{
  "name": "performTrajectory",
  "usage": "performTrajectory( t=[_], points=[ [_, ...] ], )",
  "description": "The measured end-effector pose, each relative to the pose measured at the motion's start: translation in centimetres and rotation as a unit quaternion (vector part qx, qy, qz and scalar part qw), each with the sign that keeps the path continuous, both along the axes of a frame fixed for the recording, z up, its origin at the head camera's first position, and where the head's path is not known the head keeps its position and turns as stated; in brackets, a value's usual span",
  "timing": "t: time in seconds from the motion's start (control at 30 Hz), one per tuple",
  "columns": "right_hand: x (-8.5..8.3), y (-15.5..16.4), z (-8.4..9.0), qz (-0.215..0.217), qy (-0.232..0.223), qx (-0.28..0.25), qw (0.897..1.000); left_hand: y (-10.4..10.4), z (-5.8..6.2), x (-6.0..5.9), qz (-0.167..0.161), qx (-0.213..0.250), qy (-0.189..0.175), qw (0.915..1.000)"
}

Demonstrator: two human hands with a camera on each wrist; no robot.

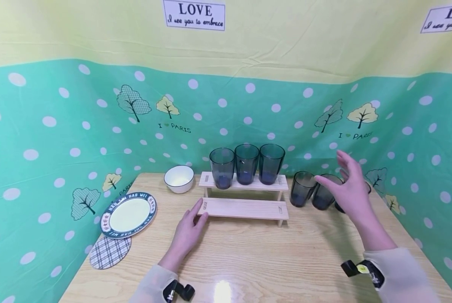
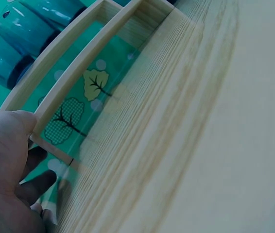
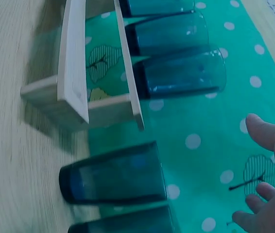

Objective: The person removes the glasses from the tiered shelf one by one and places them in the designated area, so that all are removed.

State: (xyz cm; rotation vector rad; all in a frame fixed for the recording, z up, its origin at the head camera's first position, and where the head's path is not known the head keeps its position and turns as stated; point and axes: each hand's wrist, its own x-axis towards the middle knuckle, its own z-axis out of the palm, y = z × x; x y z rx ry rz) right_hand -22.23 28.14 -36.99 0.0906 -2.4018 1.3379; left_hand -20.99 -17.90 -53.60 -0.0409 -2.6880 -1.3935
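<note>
Head view: wooden surface w/ a two-step wooden rack near its middle. Left hand lies flat at the rack's lower step, 9 o'clock end — fingers straight, tips touching the step's left edge, gripping nothing. Left wrist view agrees: thumb side of the hand rests against the step's corner, fingers relaxed.

Right hand is up in the air at approx. 3 o'clock of the rack, fingers spread and open, holding nothing. It hovers in front of the loose dark glasses on the surface — the nearest, the middle glass, sits just behind the palm; the left glass stands beside it, toward the rack; a third glass is mostly hidden behind the hand. Can't tell if the hand touches any of them. Right wrist view shows open fingers apart from the near glass, w/ backdrop visible between them.

Top step of the rack carries three dark glasses upright in a row: one at the left, one in the middle, one at the right, close together.

Rest, at approx. 9–10 o'clock of the rack: white bowl near the back, plate w/ a blue lettered rim toward the left edge, a plaid coaster just in front of the plate, its edge tucked under the rim. Green dotted backdrop wraps around the surface.
</note>
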Motion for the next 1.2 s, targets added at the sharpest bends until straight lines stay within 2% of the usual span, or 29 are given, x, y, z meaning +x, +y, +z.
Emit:
performTrajectory(
  t=[0.6,0.83,1.2],
  points=[
    [-2.3,-5.3,0.0,0.064,0.008,-0.004,0.998,0.3,0.2,0.1,0.000,-0.001,0.002,1.0000],
    [-3.2,-7.3,0.1,0.093,0.008,-0.021,0.995,0.2,-0.2,0.0,-0.007,-0.008,0.025,0.9996],
    [-5.0,-9.8,-0.3,0.114,-0.004,-0.026,0.993,0.2,-0.1,0.0,-0.006,-0.002,0.013,0.9999]
  ],
)
